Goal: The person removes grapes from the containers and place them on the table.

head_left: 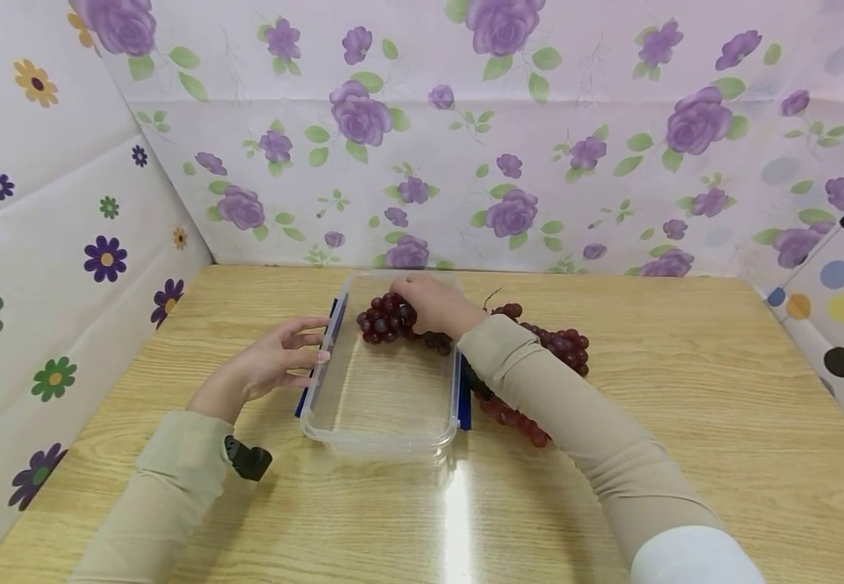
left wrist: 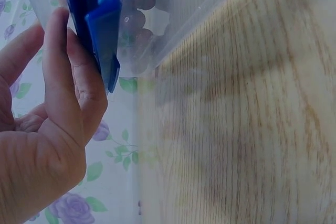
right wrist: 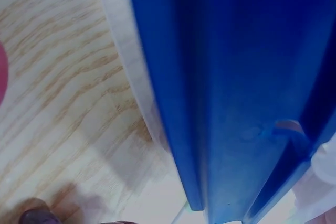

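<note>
A clear plastic container [head_left: 381,442] with blue side latches stands on the wooden table. My right hand [head_left: 436,304] reaches over its right wall and grips a bunch of dark red grapes [head_left: 387,319] inside the far half; the hand hides part of the bunch. At the left wall, my left hand [head_left: 276,357] rests its loosely extended fingers against the rim and latch. The left wrist view has those fingers beside the blue latch [left wrist: 105,30], with grapes [left wrist: 134,19] showing through the plastic. Another blue latch [right wrist: 231,98] fills much of the right wrist view.
More grapes lie to the right of the container, partly under my right forearm: a dark bunch [head_left: 567,347] and a brighter red one [head_left: 516,419]. A flowered cloth [head_left: 422,186] hangs behind the table [head_left: 684,389], with patterned sheets at both sides.
</note>
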`<state>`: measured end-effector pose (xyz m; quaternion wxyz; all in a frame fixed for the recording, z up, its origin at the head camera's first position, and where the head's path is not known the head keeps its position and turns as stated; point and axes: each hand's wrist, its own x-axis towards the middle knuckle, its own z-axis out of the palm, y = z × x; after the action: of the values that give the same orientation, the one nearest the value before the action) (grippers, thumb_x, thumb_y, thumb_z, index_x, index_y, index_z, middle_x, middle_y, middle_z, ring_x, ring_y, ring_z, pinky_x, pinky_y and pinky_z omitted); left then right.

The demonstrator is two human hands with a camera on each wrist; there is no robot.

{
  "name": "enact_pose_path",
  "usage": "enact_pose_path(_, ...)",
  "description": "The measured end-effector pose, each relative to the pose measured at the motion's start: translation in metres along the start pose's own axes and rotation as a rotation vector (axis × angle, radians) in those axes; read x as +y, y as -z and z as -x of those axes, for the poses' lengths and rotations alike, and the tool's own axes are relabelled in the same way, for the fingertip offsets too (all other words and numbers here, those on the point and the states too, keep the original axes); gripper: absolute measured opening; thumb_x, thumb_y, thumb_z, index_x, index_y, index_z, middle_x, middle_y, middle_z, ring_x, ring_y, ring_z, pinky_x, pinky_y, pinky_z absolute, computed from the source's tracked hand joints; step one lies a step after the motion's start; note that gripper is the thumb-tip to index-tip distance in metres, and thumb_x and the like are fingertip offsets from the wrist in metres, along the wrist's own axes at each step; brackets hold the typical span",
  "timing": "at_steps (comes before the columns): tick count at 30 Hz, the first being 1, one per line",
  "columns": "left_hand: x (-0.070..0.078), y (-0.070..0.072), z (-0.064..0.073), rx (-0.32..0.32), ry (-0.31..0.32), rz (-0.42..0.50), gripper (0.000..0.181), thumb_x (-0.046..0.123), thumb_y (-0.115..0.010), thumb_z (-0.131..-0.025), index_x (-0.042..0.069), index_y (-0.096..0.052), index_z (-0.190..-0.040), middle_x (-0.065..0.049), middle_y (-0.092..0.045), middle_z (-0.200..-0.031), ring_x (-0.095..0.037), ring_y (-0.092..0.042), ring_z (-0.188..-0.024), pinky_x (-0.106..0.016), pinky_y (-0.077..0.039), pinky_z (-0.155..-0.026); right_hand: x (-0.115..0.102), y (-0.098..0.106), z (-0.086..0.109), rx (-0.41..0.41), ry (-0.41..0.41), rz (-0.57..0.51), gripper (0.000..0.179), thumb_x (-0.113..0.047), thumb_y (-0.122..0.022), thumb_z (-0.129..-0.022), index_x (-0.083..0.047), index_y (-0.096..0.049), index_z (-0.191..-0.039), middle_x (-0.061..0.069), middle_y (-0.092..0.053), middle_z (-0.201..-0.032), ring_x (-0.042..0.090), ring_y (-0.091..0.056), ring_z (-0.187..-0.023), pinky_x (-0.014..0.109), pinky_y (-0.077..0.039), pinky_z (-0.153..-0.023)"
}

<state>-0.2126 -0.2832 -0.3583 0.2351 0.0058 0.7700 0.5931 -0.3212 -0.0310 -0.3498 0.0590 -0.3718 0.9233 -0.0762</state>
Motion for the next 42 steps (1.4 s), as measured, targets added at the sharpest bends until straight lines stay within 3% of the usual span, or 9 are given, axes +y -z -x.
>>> enact_pose_path(8, 0.000, 0.000, -0.001, -0.005, 0.005, 0.009, 0.075, 0.016, -0.062, -0.093, 0.012, -0.017, -0.153, -0.022, -0.019, -0.154, -0.019, -0.052, -0.111, -0.034, -0.053, -0.083, -0.002, -0.002, 0.004, 0.049, 0.077, 0.028, 0.055, 0.001, -0.076, -0.076, -0.009, -0.056, -0.126, 0.014, -0.058, -0.112, 0.026, -0.056, -0.105, 0.036, -0.050, -0.089)
enact_pose_path(15, -0.001, 0.000, -0.001, -0.010, -0.001, 0.019, 0.074, 0.015, -0.062, -0.093, 0.011, -0.017, -0.152, -0.021, -0.018, -0.154, -0.028, -0.045, -0.122, -0.035, -0.053, -0.086, 0.000, -0.004, 0.004, 0.075, 0.114, 0.027, 0.052, 0.002, -0.076, -0.075, -0.008, -0.057, -0.122, 0.014, -0.058, -0.106, 0.026, -0.055, -0.098, 0.035, -0.050, -0.084)
enact_pose_path(27, -0.001, -0.001, -0.002, -0.015, -0.008, 0.008, 0.074, 0.015, -0.061, -0.093, 0.011, -0.017, -0.152, -0.021, -0.018, -0.154, -0.032, -0.043, -0.126, -0.039, -0.051, -0.090, 0.000, 0.000, 0.006, 0.047, 0.107, -0.001, 0.050, 0.002, -0.075, -0.075, -0.009, -0.058, -0.121, 0.014, -0.059, -0.108, 0.027, -0.056, -0.101, 0.037, -0.050, -0.087)
enact_pose_path(35, -0.001, -0.001, -0.002, -0.015, -0.014, 0.006, 0.074, 0.016, -0.061, -0.093, 0.011, -0.017, -0.152, -0.022, -0.019, -0.153, -0.031, -0.043, -0.124, -0.038, -0.051, -0.089, 0.002, 0.002, 0.008, 0.023, 0.089, -0.110, 0.055, 0.000, -0.076, -0.075, -0.007, -0.056, -0.126, 0.013, -0.059, -0.120, 0.026, -0.055, -0.112, 0.037, -0.047, -0.095)
enact_pose_path(42, 0.000, -0.002, 0.000, -0.014, -0.020, -0.002, 0.075, 0.017, -0.061, -0.093, 0.010, -0.016, -0.152, -0.023, -0.018, -0.153, -0.029, -0.045, -0.122, -0.035, -0.052, -0.088, -0.001, 0.005, 0.012, 0.023, 0.090, -0.117, 0.061, -0.006, -0.077, -0.077, -0.008, -0.051, -0.132, 0.013, -0.057, -0.127, 0.027, -0.053, -0.116, 0.038, -0.046, -0.097)
